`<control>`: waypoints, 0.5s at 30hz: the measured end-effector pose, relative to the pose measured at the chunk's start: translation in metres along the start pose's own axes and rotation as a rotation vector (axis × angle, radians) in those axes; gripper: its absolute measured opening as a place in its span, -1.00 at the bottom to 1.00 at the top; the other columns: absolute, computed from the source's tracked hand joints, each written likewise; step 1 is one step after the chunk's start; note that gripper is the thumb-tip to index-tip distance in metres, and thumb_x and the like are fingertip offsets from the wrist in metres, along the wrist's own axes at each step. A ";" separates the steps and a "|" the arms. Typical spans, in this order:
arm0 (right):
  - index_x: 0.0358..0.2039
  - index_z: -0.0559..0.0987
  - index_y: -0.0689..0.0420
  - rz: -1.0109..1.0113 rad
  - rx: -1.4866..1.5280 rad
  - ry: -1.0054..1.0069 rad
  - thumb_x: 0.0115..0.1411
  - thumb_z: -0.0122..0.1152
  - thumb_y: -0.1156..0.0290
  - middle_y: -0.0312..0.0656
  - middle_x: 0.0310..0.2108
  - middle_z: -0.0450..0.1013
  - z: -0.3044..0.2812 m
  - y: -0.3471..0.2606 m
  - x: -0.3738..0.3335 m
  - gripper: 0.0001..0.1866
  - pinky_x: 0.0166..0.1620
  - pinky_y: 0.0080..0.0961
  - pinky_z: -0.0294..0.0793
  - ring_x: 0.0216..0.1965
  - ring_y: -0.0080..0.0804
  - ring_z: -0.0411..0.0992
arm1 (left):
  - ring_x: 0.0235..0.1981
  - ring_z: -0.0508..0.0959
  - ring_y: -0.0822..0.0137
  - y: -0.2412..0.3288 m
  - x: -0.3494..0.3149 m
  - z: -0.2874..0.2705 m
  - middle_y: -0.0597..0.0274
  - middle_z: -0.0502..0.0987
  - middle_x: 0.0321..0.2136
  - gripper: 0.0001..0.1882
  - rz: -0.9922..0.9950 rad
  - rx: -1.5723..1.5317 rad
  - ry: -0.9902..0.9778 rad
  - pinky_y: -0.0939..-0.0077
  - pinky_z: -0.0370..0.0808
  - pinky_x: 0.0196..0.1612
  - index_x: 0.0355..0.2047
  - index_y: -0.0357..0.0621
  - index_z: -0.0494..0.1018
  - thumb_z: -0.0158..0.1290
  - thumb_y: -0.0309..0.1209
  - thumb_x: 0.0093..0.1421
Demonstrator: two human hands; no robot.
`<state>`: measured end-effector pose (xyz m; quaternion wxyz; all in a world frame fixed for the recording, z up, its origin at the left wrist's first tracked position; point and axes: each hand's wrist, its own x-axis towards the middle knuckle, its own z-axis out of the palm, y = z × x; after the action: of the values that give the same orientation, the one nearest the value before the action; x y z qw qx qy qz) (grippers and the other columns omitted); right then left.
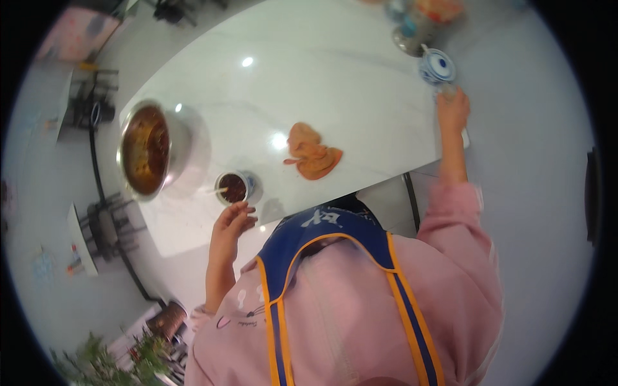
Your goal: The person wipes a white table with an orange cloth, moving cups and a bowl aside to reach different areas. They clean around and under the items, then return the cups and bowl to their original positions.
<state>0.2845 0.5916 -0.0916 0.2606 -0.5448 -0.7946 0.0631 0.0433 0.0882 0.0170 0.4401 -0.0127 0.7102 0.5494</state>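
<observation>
My left hand [233, 222] hovers just in front of a small bowl [250, 186] of dark red sauce, its fingers partly spread and nothing in them. A pale spoon or stick handle [222, 190] leans out over that bowl's rim. Far to the right, my right hand [454, 109] reaches to the table's right end. Its fingers are closed at a small, pale, glassy thing, too blurred to name. Just beyond it stands a blue-and-white lidded jar [440, 65] with a handle sticking out. A crumpled orange-brown cloth [313, 153] lies between my hands.
A large metal basin [170, 151] of reddish-brown liquid stands at the left of the white table [322, 71]. Blurred containers [409, 42] sit at the far right corner. Dark chairs [109, 222] are on the left, and a green plant [96, 357] is at lower left.
</observation>
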 end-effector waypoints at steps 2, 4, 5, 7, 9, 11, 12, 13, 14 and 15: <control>0.00 0.45 0.15 -0.291 0.193 -0.068 0.01 0.32 0.34 0.05 0.05 0.34 -0.005 -0.038 -0.032 -0.49 0.12 -0.18 0.30 0.07 0.04 0.30 | -0.32 0.55 0.35 -0.006 0.001 -0.009 0.15 0.52 -0.30 -0.75 0.105 -0.098 0.154 0.49 0.50 -0.15 -0.09 -0.30 0.41 -0.02 -0.43 0.26; 0.04 0.46 0.07 -0.598 0.385 -0.298 0.01 0.30 0.36 0.04 0.14 0.28 0.000 -0.091 -0.078 -0.47 0.20 -0.18 0.19 0.17 0.03 0.22 | -0.39 0.53 0.38 -0.011 0.001 -0.024 0.19 0.51 -0.38 -0.80 0.210 -0.148 0.304 0.52 0.51 -0.21 -0.16 -0.30 0.43 -0.05 -0.45 0.27; 0.07 0.45 0.03 -0.716 0.446 -0.415 0.01 0.29 0.34 0.04 0.19 0.24 0.004 -0.118 -0.104 -0.45 0.25 -0.17 0.12 0.23 0.02 0.16 | -0.44 0.52 0.40 -0.014 0.003 -0.032 0.21 0.50 -0.43 -0.83 0.280 -0.161 0.352 0.53 0.51 -0.24 -0.20 -0.29 0.44 -0.06 -0.46 0.28; 0.07 0.45 -0.01 -0.799 0.412 -0.474 -0.02 0.29 0.36 0.02 0.21 0.22 0.013 -0.165 -0.148 -0.43 0.26 -0.11 0.09 0.26 0.00 0.12 | -0.38 0.51 0.42 -0.018 0.008 -0.048 0.20 0.49 -0.33 -0.78 0.276 -0.100 0.451 0.58 0.48 -0.22 -0.13 -0.29 0.40 -0.01 -0.48 0.23; 0.03 0.46 0.03 -0.770 0.409 -0.514 -0.01 0.27 0.39 0.00 0.18 0.25 0.025 -0.200 -0.173 -0.48 0.25 -0.14 0.12 0.24 -0.01 0.15 | -0.33 0.50 0.41 -0.021 0.014 -0.059 0.18 0.48 -0.25 -0.70 0.280 0.036 0.505 0.58 0.47 -0.19 -0.06 -0.29 0.36 0.03 -0.48 0.19; -0.02 0.46 0.08 -0.779 0.480 -0.511 0.00 0.23 0.42 0.00 0.12 0.29 0.038 -0.216 -0.182 -0.55 0.16 -0.17 0.22 0.16 -0.03 0.23 | -0.06 0.43 0.26 -0.025 0.020 -0.063 0.04 0.36 -0.01 -0.36 0.303 0.402 0.483 0.40 0.41 -0.03 0.15 -0.23 0.19 0.15 -0.44 0.07; -0.05 0.47 0.10 -0.789 0.564 -0.499 0.02 0.20 0.44 0.00 0.08 0.32 0.046 -0.222 -0.181 -0.59 0.08 -0.18 0.31 0.10 -0.03 0.29 | 0.00 0.40 0.22 -0.027 0.024 -0.060 0.00 0.32 0.04 -0.29 0.342 0.515 0.469 0.35 0.39 0.00 0.19 -0.21 0.14 0.18 -0.42 0.05; -0.09 0.47 0.12 -0.740 0.607 -0.544 0.03 0.16 0.47 0.00 0.03 0.35 0.051 -0.224 -0.181 -0.63 0.00 -0.19 0.40 0.04 -0.03 0.35 | 0.06 0.37 0.18 -0.028 0.027 -0.057 -0.04 0.27 0.09 -0.22 0.329 0.610 0.453 0.30 0.37 0.04 0.23 -0.19 0.09 0.20 -0.41 0.02; -0.10 0.46 0.14 -0.677 0.735 -0.581 0.04 0.13 0.51 -0.01 0.01 0.36 0.053 -0.222 -0.180 -0.65 -0.04 -0.21 0.44 0.00 -0.09 0.38 | 0.15 0.28 0.04 -0.027 0.031 -0.057 -0.10 0.16 0.17 -0.07 0.344 0.644 0.395 0.15 0.25 0.16 0.28 -0.13 0.00 0.26 -0.38 -0.06; -0.12 0.45 0.16 -0.551 0.819 -0.672 0.04 0.09 0.56 -0.02 -0.01 0.37 0.054 -0.217 -0.177 -0.67 -0.09 -0.24 0.48 -0.04 -0.14 0.41 | 0.16 0.27 0.01 -0.024 0.034 -0.056 -0.09 0.15 0.18 -0.06 0.449 0.760 0.368 0.09 0.21 0.18 0.28 -0.12 0.01 0.26 -0.38 -0.08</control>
<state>0.1256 0.3554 -0.1153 0.1905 -0.1238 -0.8564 0.4636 0.0000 0.0501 -0.0230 0.1510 0.2057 0.9122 0.3207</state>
